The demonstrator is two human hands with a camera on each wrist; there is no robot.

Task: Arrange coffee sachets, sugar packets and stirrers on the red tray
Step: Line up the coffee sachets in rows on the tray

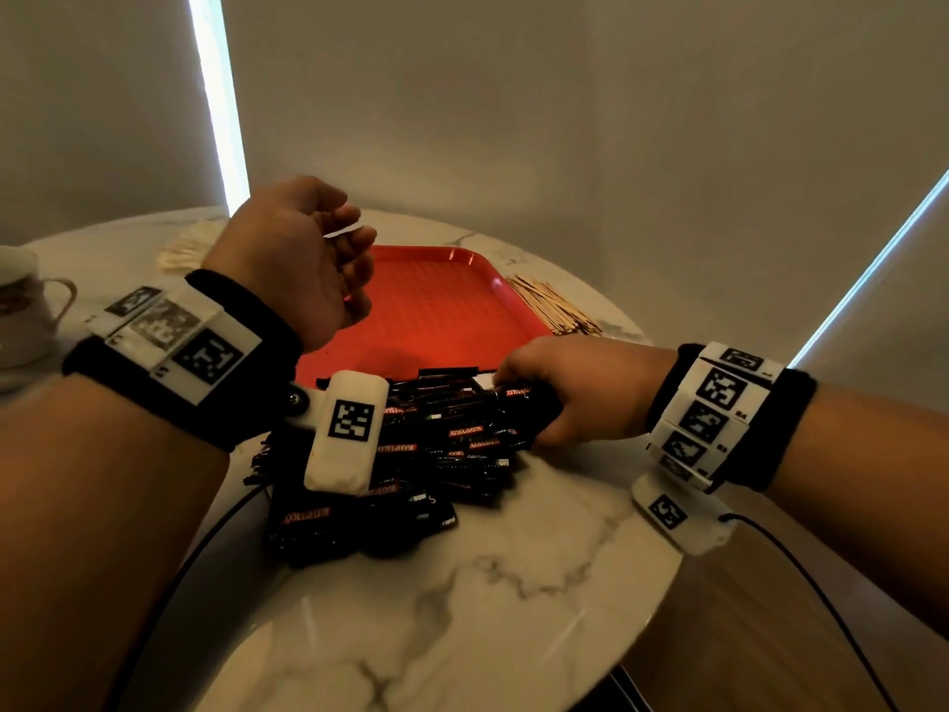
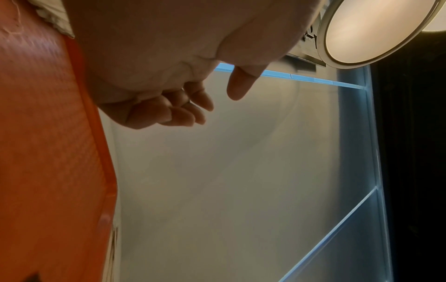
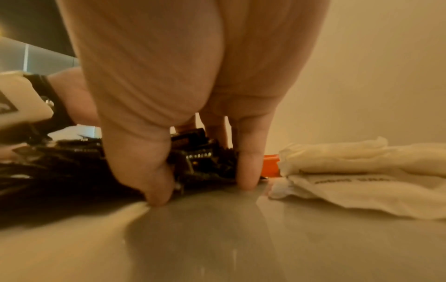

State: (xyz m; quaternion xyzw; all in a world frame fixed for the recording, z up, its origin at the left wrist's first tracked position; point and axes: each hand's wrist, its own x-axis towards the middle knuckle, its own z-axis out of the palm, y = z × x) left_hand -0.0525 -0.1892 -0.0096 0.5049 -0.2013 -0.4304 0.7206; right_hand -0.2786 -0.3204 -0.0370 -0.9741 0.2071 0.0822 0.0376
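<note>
The red tray (image 1: 441,300) is a flat plastic rectangle with round corners, a raised rim and a bumpy grid floor. It sits on the far part of a round table (image 1: 462,608) with a shiny white top and grey marble lines. Just in front of the tray lies a heap of coffee sachets (image 1: 411,454): long, thin, shiny black packs with toothed ends and red "KOPIKO" words. The right hand (image 1: 580,393) reaches into the right side of the heap, thumb and fingers curled round a few sachets, fingertips (image 3: 248,171) down on the table. The left hand (image 1: 303,259) hangs above the near left part of the tray, palm turned up, fingers loosely bent. In the head view a thin white strip shows by its fingers; the left wrist view shows nothing in it. Pale wooden stirrers (image 1: 554,305) lie in a loose bunch right of the tray. White paper sugar packets (image 3: 362,171) lie on the table; their print is too blurry to read. A white cup (image 1: 25,305) with a handle stands at the far left.
</note>
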